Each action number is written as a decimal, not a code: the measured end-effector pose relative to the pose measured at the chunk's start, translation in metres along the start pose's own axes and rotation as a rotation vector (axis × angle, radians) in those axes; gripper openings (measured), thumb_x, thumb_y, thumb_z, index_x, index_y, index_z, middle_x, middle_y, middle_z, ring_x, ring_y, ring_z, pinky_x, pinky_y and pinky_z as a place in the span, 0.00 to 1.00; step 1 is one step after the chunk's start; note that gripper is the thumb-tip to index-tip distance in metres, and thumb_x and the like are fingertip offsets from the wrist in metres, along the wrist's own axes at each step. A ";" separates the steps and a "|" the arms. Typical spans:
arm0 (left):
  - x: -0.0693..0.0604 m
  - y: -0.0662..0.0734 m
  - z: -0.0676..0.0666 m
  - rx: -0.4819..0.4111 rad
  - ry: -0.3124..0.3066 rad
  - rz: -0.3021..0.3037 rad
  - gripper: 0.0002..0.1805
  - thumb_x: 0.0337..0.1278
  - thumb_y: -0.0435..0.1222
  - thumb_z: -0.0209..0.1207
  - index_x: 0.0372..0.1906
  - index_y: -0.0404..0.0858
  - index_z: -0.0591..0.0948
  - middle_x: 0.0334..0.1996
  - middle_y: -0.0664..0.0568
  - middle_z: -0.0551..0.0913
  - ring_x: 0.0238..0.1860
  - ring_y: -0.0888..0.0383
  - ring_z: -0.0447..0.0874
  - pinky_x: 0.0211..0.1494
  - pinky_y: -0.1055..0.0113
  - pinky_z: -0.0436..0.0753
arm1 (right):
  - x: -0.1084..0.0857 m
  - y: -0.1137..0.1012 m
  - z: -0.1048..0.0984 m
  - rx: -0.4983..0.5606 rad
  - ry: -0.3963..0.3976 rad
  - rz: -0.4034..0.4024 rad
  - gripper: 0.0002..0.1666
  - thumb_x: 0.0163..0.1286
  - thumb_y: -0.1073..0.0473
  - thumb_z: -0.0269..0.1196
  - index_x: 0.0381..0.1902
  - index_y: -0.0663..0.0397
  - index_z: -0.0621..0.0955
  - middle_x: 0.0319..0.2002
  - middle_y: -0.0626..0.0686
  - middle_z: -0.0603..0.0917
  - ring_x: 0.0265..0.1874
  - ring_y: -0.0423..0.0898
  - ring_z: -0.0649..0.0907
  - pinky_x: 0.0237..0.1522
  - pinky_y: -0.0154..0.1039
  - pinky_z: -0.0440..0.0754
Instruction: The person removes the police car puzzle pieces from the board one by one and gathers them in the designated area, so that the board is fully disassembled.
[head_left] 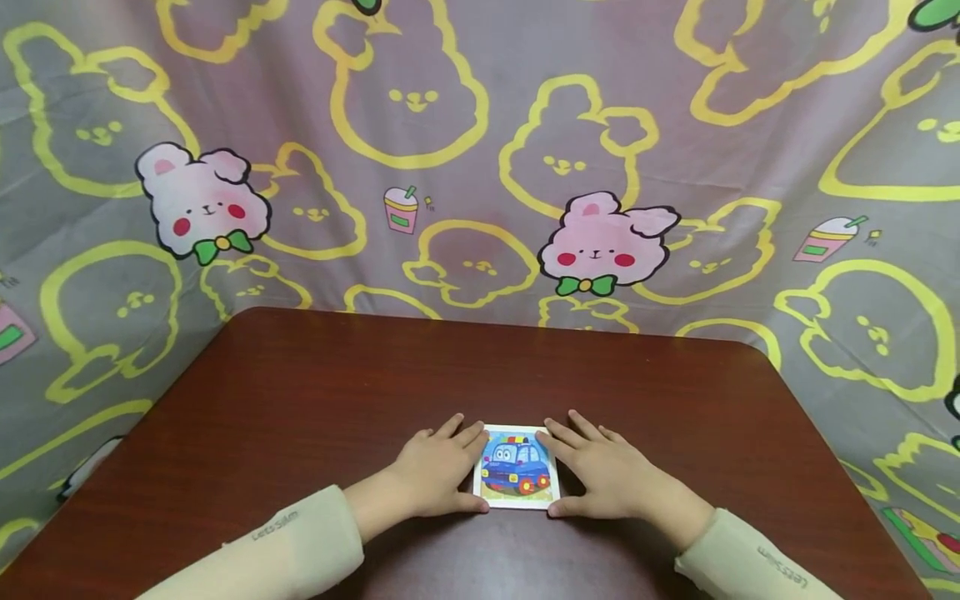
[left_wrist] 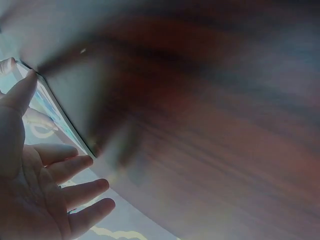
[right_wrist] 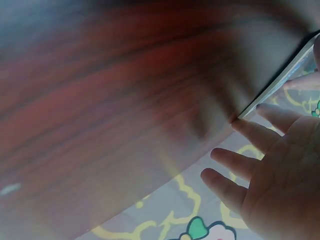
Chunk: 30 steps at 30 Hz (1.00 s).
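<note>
Picture: on worktop, between left hand and right hand
Hands: both spread, fingers nearly straight, fingertips touching its side edges

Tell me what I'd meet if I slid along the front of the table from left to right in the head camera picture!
Left sleeve → left hand → square car picture → right hand → right sleeve.

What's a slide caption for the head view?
Left hand and right hand touch opposite sides of a blue-car picture on a brown table.
</note>
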<state>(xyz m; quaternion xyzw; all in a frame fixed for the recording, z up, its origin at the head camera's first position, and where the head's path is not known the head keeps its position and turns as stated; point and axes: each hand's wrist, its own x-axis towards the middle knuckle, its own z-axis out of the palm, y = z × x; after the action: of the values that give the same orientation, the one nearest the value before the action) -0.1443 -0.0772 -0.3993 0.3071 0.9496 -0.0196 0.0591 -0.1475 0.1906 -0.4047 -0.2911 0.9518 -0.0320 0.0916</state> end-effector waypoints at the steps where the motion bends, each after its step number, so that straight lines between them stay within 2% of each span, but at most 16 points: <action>1: -0.003 -0.002 0.001 -0.005 0.000 -0.004 0.52 0.49 0.70 0.60 0.73 0.42 0.68 0.74 0.50 0.67 0.75 0.44 0.63 0.62 0.45 0.77 | 0.002 -0.002 0.000 0.002 -0.004 -0.008 0.57 0.56 0.22 0.62 0.76 0.43 0.64 0.78 0.51 0.61 0.77 0.63 0.57 0.65 0.69 0.66; 9: -0.020 -0.011 0.003 -0.052 0.012 -0.010 0.51 0.50 0.69 0.61 0.73 0.40 0.69 0.74 0.49 0.67 0.76 0.42 0.61 0.63 0.42 0.75 | 0.009 -0.013 -0.004 0.046 -0.032 -0.020 0.55 0.56 0.26 0.66 0.76 0.41 0.64 0.78 0.50 0.61 0.77 0.63 0.56 0.66 0.70 0.64; 16: -0.029 -0.018 0.008 -0.104 0.042 -0.011 0.51 0.51 0.68 0.60 0.73 0.38 0.68 0.75 0.46 0.66 0.77 0.41 0.57 0.64 0.40 0.74 | 0.015 -0.016 -0.009 0.108 -0.045 -0.042 0.52 0.59 0.30 0.67 0.76 0.41 0.65 0.77 0.52 0.62 0.77 0.65 0.57 0.65 0.72 0.65; 23: -0.032 -0.023 0.015 -0.141 0.054 -0.032 0.51 0.55 0.68 0.56 0.74 0.37 0.65 0.77 0.46 0.62 0.78 0.41 0.55 0.63 0.41 0.75 | 0.027 -0.014 -0.012 0.239 -0.045 -0.083 0.43 0.62 0.38 0.68 0.73 0.40 0.69 0.76 0.53 0.65 0.76 0.66 0.59 0.62 0.72 0.66; 30: -0.027 -0.025 0.015 -0.135 0.054 -0.025 0.50 0.55 0.67 0.58 0.74 0.38 0.65 0.76 0.46 0.63 0.77 0.41 0.56 0.61 0.41 0.76 | 0.047 -0.020 -0.017 0.286 -0.029 -0.152 0.38 0.64 0.45 0.68 0.70 0.46 0.73 0.74 0.55 0.67 0.74 0.65 0.62 0.64 0.68 0.68</action>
<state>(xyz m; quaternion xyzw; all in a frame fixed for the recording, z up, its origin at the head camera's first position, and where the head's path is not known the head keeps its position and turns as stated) -0.1359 -0.1143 -0.4113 0.2907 0.9539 0.0521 0.0538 -0.1783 0.1479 -0.3933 -0.3468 0.9112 -0.1698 0.1432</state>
